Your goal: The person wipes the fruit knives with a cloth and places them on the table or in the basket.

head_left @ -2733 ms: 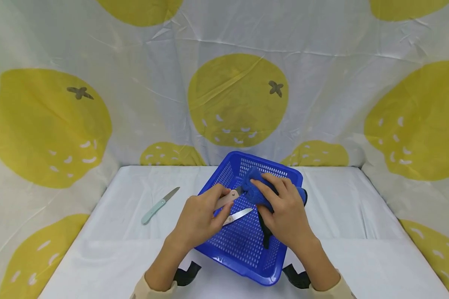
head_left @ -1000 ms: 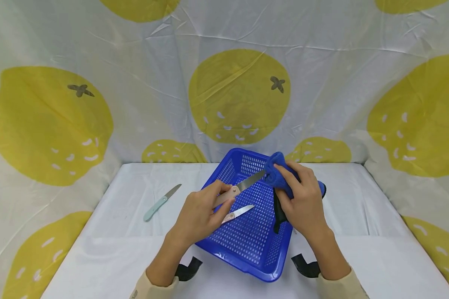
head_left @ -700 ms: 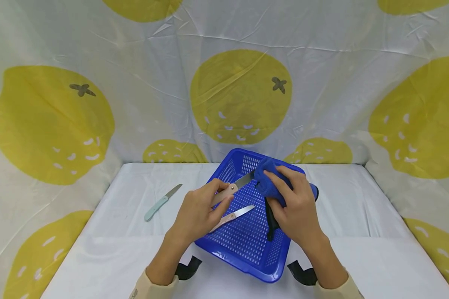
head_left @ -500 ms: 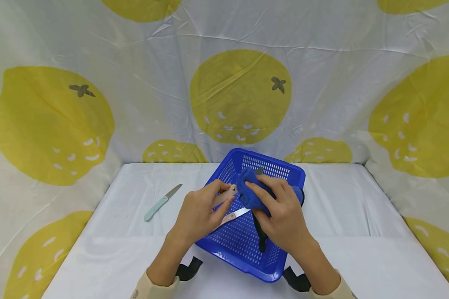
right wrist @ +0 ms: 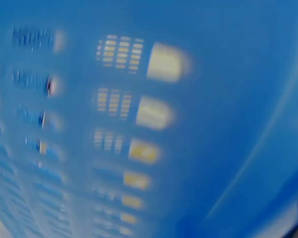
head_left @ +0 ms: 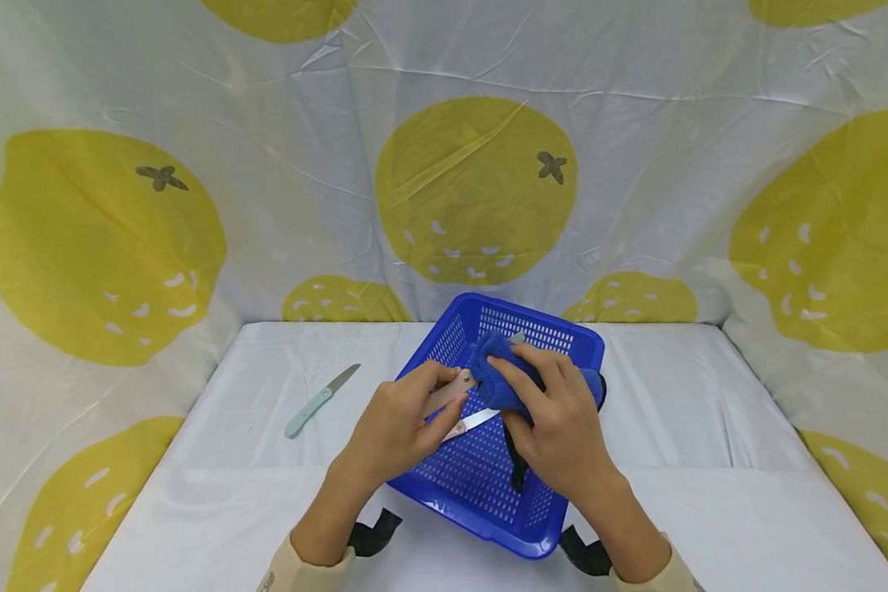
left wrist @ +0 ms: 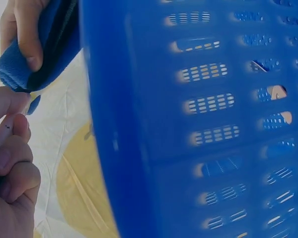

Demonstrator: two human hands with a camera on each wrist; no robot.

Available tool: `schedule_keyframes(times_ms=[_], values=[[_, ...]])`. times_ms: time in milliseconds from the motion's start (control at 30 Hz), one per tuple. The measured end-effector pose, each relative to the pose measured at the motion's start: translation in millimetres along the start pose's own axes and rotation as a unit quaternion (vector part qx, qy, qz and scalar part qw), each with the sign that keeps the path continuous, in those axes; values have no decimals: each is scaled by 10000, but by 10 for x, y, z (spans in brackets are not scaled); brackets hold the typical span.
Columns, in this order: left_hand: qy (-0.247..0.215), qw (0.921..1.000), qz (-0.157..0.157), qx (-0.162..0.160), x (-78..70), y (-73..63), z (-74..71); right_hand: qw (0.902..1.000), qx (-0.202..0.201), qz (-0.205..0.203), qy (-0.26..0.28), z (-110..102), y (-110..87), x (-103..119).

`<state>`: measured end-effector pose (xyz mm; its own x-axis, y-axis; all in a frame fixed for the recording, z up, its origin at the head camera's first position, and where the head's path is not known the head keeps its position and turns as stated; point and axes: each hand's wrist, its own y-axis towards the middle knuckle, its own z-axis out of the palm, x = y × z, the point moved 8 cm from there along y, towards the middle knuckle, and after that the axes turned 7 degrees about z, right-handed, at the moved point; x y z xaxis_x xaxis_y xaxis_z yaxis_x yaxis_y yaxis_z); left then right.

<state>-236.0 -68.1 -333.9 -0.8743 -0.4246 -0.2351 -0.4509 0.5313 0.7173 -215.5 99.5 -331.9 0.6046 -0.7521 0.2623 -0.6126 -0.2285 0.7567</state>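
My left hand (head_left: 395, 419) grips the pale pink handle of a small knife (head_left: 447, 393) over the basket. A blue cloth (head_left: 499, 382) is wrapped about its blade, with only the tip showing past the cloth. My right hand (head_left: 562, 415) pinches that cloth, and a black strip hangs below it. Beneath the hands, a second pink-handled knife (head_left: 477, 420) lies in the blue perforated basket (head_left: 481, 530), its handle partly behind the left hand. In the left wrist view the cloth (left wrist: 15, 67) meets the left fingertips. The basket wall fills the right wrist view.
A knife with a light blue handle (head_left: 311, 413) lies on the white table (head_left: 215, 427) left of the basket. Black curved straps (head_left: 373, 533) show by both wrists. A lemon-printed curtain (head_left: 474, 193) encloses the table at the back and sides.
The right hand and cloth have slid along the blade, out toward the tip and back left to the handle. The left hand keeps its grip on the knife, nearly still.
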Motion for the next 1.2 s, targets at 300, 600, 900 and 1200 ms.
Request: schedule_keyframes(times_ms=[300,600,900,1200], values=[[80,9999,-47,105,-30,-6,5,9987,-308,397,-62,-119,27,-341],[-150,9996,-249,33,-42,-9,-66,9933,-947,616,223,-389,57,-546],[-21,9995,-319,8,-3,-3,-72,9965,-659,217,464,-297,32,-167],[243,9997,-13,-10,-44,8,-51,9986,51,-194,495,-39,-27,161]])
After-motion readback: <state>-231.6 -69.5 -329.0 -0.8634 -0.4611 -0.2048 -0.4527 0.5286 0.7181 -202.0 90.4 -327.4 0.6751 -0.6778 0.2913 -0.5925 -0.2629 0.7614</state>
